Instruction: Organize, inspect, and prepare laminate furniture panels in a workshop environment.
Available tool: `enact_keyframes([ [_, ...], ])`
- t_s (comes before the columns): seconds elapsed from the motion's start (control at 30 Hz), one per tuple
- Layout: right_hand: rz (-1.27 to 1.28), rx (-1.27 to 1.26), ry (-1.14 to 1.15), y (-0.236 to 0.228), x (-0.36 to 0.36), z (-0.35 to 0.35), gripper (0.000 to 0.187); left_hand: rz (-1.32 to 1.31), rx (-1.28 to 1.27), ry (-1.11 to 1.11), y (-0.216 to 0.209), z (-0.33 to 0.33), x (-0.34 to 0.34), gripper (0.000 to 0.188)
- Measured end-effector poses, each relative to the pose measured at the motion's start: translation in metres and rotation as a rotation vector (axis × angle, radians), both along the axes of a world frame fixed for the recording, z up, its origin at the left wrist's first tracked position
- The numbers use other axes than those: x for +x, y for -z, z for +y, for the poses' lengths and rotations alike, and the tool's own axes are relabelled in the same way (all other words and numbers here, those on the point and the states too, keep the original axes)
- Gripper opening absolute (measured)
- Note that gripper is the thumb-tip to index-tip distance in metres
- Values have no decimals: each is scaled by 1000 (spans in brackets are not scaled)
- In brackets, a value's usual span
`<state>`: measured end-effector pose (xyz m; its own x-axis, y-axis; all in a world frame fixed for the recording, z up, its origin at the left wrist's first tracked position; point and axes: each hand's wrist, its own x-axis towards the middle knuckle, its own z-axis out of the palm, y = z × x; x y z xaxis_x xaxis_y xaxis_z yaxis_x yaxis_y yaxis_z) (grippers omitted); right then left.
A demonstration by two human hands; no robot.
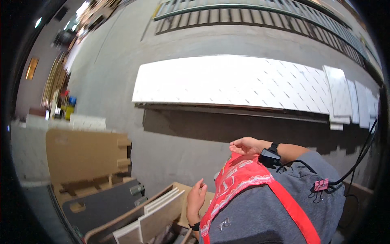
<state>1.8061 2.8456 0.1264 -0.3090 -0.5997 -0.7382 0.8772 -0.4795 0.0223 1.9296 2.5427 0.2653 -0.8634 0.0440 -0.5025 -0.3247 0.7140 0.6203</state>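
Observation:
My left hand [196,200] is held low beside the red apron [243,175], its fingers stretched out and slightly apart. No object shows in it. Nearest to it are several pale flat boards [162,208] leaning in a wooden box. Just above the apron's upper edge, my right hand [246,145] has loosely bent fingers, some apart, with nothing visible in them. Whether its fingertips touch the apron cloth is unclear. A black device [269,157] is strapped to the right wrist, and a black band [195,226] circles the left wrist.
Ahead lies a long white bench top [227,85] marked with dark dashes. Pale panels [338,91] overlap at its right end. A metal roller conveyor [243,15] runs behind. At left stand a brown board [87,154] and a dark panel [103,205]. A black cable [357,162] hangs at right.

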Motion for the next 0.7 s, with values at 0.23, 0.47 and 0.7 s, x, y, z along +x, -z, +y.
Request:
enact_keyframes([
  [0.23, 90, 287, 648, -6, 9, 128, 18, -30, -17, 429, -8, 66, -86, 38],
  [0.47, 99, 289, 1085, 9, 93, 165, 13, 65, 3, 803, 8, 104, -156, 36],
  [0.7, 8, 212, 1108, 39, 135, 107, 10, 235, 12, 963, -11, 138, -196, 36],
])
